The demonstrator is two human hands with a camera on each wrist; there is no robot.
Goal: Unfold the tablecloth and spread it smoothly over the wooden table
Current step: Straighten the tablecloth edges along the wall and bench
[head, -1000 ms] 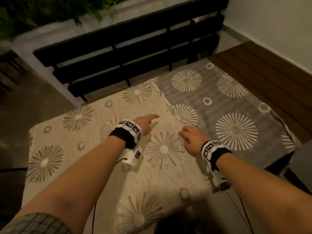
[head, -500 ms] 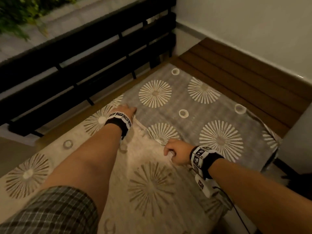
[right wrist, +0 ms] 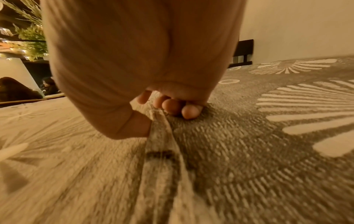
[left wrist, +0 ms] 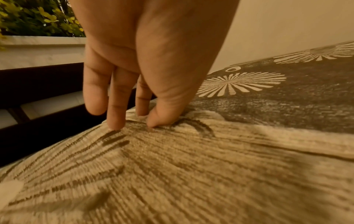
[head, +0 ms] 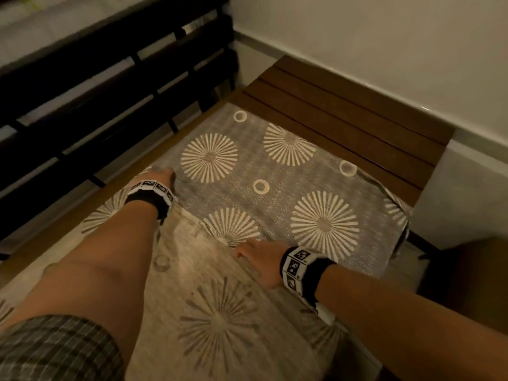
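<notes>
The tablecloth [head: 275, 188] lies on the wooden table [head: 357, 119], grey side up with white starbursts. A beige flap [head: 209, 284] of it is folded back over the near left part. My left hand [head: 160, 176] is at the flap's far corner, by the table's back edge. In the left wrist view the thumb and fingers of that hand [left wrist: 141, 119] pinch the raised beige edge. My right hand [head: 258, 257] sits nearer on the same flap edge. The right wrist view shows this hand [right wrist: 162, 118] with thumb and curled fingers pinching the hem [right wrist: 161, 136].
Bare dark slats of the table show beyond the cloth's far right edge. A black slatted bench [head: 110, 78] stands close behind the table on the left. A white wall [head: 384, 37] runs along the far right, and a pale block [head: 467, 202] stands off the table's right end.
My left hand went from the middle of the beige flap to its far corner. My right hand curled onto the flap's edge. The head view swung right.
</notes>
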